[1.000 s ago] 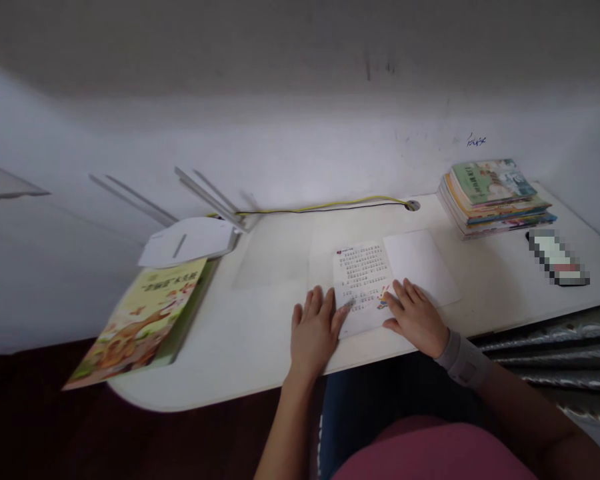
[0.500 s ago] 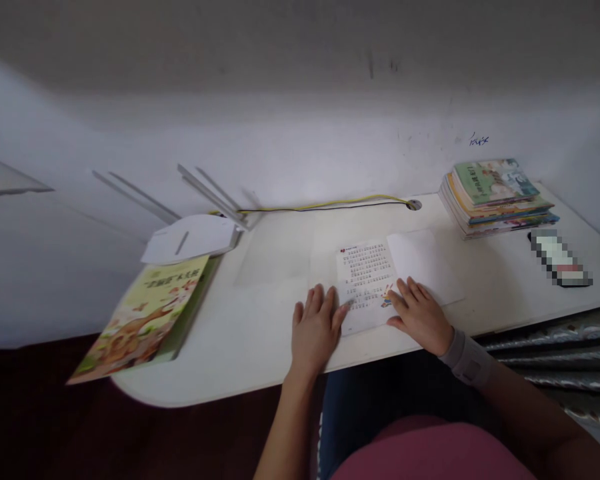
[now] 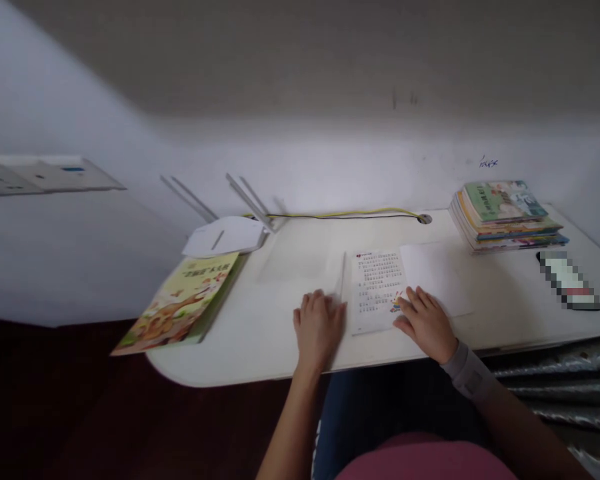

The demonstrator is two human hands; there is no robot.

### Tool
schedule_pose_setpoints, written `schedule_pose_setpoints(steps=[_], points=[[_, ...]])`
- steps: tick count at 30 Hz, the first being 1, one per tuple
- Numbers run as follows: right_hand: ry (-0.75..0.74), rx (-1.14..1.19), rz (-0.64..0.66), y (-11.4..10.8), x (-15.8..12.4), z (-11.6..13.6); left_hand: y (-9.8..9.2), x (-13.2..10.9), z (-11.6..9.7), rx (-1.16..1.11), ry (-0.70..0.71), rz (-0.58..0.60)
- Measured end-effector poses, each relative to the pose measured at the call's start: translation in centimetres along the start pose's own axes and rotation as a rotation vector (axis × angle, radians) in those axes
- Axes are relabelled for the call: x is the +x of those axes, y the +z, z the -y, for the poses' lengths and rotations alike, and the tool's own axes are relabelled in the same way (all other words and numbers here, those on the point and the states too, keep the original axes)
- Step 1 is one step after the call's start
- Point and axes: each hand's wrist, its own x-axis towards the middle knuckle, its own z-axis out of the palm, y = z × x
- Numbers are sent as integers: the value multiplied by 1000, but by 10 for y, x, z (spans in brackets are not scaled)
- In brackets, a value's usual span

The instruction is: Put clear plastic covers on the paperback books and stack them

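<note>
An open book lies on the white desk, with printed lines and a small coloured picture on its left page. Its right side is a blank white page. At the book's left, a thin page edge stands raised, and my left hand is closed around its lower end, fingers curled and thumb to the right. My right hand rests flat, fingers apart, over the book's lower middle, beside the picture. A grey band circles the right wrist.
A white router with antennas stands at the left, a yellow-green book before it overhanging the desk edge. At right are a stack of books and a blurred-out phone. A yellow cable runs along the wall.
My left hand has gone from flat with spread fingers to curled, and a page edge now stands up beside it. My right hand keeps its place on the book. The view has shifted.
</note>
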Motion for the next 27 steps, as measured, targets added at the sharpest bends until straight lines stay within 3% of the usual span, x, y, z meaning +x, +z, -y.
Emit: schedule_pose_setpoints(steps=[2,5,8,11,14,17,20,24,27], points=[[22,43,-29,-1,4,-1,-8,5,-5,-280,-87,47],[30,182,-44,-3,10,-5,-26,16,-21,-888,-279,132],[67,548,-13,-9,18,-10,-47,30,-51,-1448,-342,278],[223,1115,51,-23,28,-18,-57,39,-94,-1685,-293,482],[430,1585,46,-39,37,-33,-51,40,-128,-1726,-256,633],[601,1790,68,-47,35,-51,-40,37,-128,-1659,-247,599],[748,1786,63,-41,22,-68,-35,35,-86,-1411,-231,385],[780,1682,24,-29,4,-83,-39,29,-9,-610,-176,101],[746,1591,1,-24,-1,-86,-39,19,18,5,-116,115]])
